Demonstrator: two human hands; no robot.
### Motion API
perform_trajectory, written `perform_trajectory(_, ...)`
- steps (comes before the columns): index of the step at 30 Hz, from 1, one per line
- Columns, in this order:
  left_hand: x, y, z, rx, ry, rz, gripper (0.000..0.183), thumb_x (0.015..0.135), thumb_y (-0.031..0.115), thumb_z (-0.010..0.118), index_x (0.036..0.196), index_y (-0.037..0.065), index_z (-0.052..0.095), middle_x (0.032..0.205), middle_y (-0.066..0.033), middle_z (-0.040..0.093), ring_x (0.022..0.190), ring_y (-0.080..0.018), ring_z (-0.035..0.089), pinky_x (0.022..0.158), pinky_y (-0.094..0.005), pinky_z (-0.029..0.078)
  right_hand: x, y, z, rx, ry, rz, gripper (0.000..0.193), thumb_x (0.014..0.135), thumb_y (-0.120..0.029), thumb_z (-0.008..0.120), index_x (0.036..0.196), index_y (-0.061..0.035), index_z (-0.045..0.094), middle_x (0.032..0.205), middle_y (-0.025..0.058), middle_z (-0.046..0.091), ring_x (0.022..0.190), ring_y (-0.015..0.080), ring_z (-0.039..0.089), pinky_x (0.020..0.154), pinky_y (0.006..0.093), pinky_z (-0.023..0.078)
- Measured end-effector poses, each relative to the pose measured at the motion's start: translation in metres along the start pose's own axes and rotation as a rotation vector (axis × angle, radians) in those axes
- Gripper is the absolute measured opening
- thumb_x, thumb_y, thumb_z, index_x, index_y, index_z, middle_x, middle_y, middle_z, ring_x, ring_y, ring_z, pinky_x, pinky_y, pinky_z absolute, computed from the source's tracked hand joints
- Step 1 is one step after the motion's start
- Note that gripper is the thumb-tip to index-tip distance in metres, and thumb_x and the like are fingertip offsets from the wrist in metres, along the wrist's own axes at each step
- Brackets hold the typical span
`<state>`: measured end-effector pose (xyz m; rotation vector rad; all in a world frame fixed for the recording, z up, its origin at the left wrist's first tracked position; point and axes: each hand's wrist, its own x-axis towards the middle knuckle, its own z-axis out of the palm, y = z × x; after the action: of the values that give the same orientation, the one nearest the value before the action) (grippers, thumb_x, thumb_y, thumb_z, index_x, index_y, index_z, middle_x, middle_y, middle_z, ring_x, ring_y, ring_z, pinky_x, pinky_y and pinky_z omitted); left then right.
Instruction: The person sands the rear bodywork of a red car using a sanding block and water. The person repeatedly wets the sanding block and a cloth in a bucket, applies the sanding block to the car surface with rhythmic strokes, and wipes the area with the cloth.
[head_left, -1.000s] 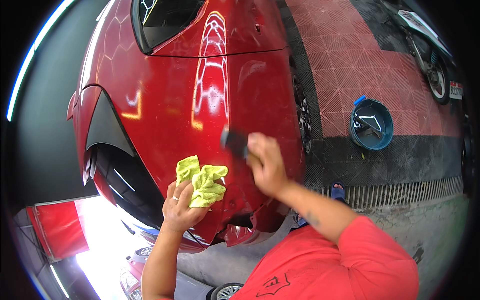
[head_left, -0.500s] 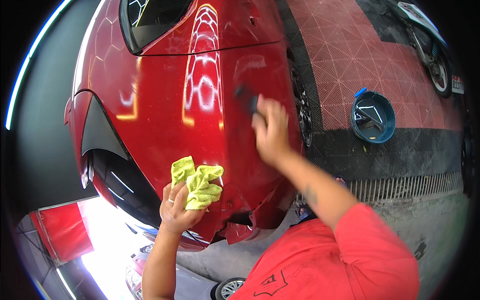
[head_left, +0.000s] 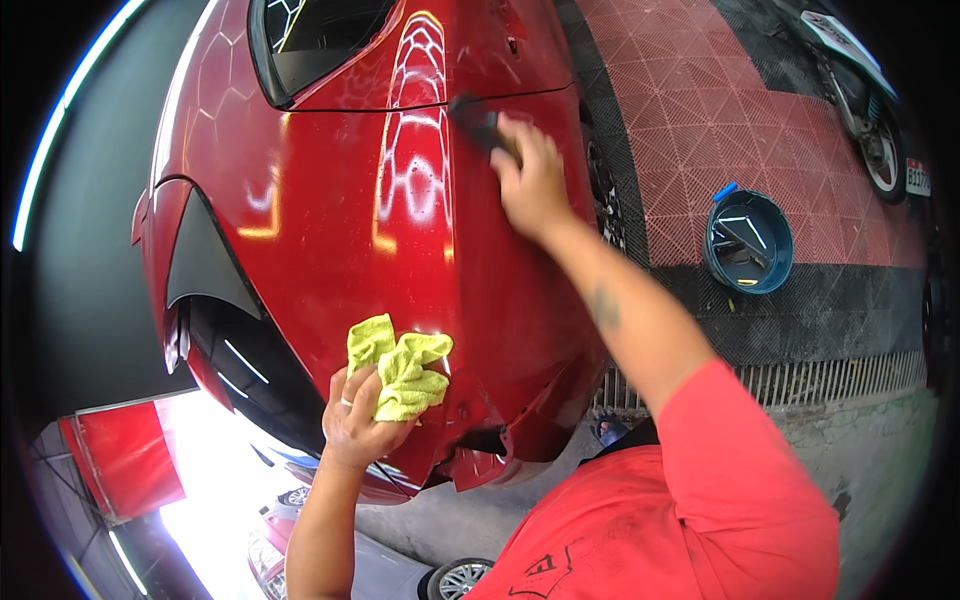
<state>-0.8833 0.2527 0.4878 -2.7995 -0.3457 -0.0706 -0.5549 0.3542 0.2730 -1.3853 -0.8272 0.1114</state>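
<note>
A red car (head_left: 340, 220) with a glossy body fills the middle of the head view. My left hand (head_left: 358, 412), a ring on one finger, grips a yellow-green towel (head_left: 412, 378) against the car's panel. My right hand (head_left: 535, 180) is farther out, closed round a dark hand tool (head_left: 476, 124). That tool lies against the red panel just below the door seam. Motion smears it, so its exact kind cannot be made out. Below the towel, the panel has a broken, dark opening (head_left: 482, 440) with a bent edge.
A dark blue bucket (head_left: 716, 250) stands on the red and black floor tiles (head_left: 690, 140) to the right. Farther right is a parked motorcycle (head_left: 860, 110). A floor grate (head_left: 780, 385) runs nearer me, and another car's wheel (head_left: 460, 578) shows at the bottom.
My right hand has slid the dark tool farther away and slightly left over the panel, up toward the door seam. My left hand and the towel stay in nearly the same place.
</note>
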Motion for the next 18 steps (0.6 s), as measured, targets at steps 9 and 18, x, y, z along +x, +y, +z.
perform_trajectory(9, -0.002, -0.008, -0.011, 0.009, 0.051, -0.004, 0.028, 0.079, 0.033, 0.096, 0.096, 0.019, 0.08, 0.122, -0.0117, 0.071, 0.11, -0.0324, 0.074, 0.088, -0.0502, 0.06, -0.186, -0.083, -0.066, 0.096, -0.204, -0.026, 0.064, 0.093, 0.001, 0.081, 0.153, -0.0014, 0.06, 0.141, 0.0219, 0.067, 0.128, 0.0433, 0.064, 0.111, 0.0526, 0.049)
perform_trajectory(18, 0.021, 0.044, 0.007, -0.144, 0.207, -0.406, 0.024, 0.083, 0.025, 0.09, 0.084, 0.013, 0.069, 0.105, -0.0158, 0.07, 0.101, -0.0377, 0.07, 0.092, -0.0504, 0.053, -0.193, -0.11, -0.151, 1.277, -0.46, 1.163, 0.056, 0.098, -0.008, 0.078, 0.151, -0.0086, 0.057, 0.137, 0.0128, 0.07, 0.126, 0.0299, 0.07, 0.115, 0.0513, 0.054)
